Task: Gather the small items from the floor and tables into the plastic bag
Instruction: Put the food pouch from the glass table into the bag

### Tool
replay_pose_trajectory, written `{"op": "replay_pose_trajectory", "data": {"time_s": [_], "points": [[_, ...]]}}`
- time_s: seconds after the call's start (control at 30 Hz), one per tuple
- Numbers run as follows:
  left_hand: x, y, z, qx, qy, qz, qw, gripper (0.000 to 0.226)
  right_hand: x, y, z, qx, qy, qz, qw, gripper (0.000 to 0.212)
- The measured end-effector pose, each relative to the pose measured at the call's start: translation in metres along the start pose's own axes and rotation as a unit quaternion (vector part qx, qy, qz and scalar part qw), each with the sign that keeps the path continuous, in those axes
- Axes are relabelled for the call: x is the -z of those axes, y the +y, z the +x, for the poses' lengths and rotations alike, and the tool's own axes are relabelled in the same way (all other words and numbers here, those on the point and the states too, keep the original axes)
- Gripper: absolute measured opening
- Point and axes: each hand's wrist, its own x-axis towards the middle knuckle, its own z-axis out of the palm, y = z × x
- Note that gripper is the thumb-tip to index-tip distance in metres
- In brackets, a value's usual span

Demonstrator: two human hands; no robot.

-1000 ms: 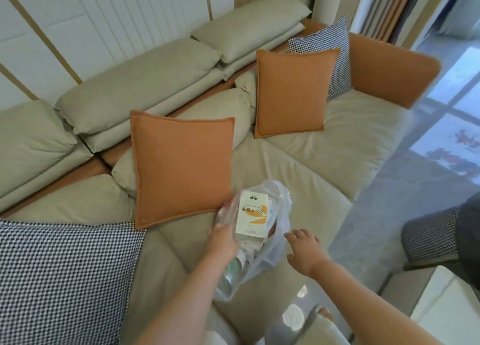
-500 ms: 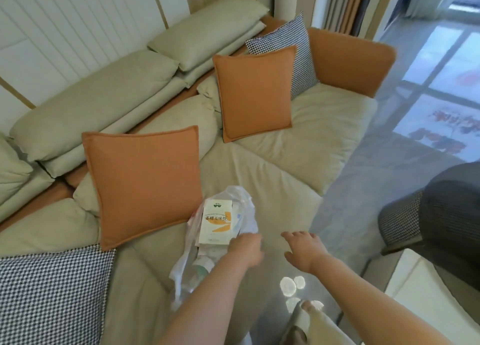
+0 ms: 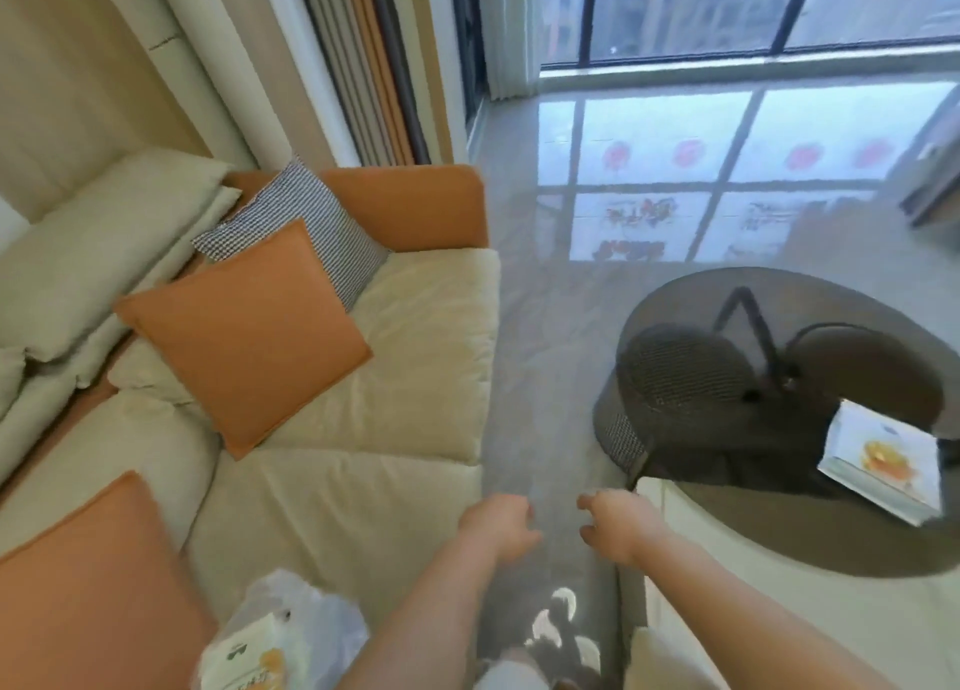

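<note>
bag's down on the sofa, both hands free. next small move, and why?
Probably reach the right hand toward the box on the glass table. Both hands are empty, the bag lies on the sofa, and that box is the only loose item visible.

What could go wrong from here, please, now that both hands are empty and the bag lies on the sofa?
1. The bag lies loose near the sofa's front edge with a box showing at its mouth; nothing holds it, so the box may slip out.
2. The book overhangs the glass table's rim and may tip if nudged.
3. Left hand and right hand reach over a glossy floor; footing could be slippery.
</note>
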Motion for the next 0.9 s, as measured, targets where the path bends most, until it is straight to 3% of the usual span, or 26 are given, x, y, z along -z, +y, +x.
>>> {"op": "replay_pose_trajectory", "data": {"time_s": [0.2,0.43,0.63,0.9], "points": [[0.031,0.063,0.065,-0.099,-0.047,0.110,0.988,0.044,0.013,0.067,0.011,-0.118,0.031,0.112,0.986,0.037],[0.080,0.119,0.152,-0.206,-0.114,0.202,0.951,0.041,0.038,0.114,0.039,-0.263,0.061,0.227,0.936,0.040],[0.100,0.174,0.205,-0.254,-0.141,0.201,0.936,0.037,0.053,0.151,0.039,-0.369,0.107,0.331,0.862,0.045],[0.073,0.271,0.251,-0.236,-0.221,0.095,0.941,0.048,0.042,0.223,0.029,-0.463,0.139,0.412,0.773,0.046]]}}
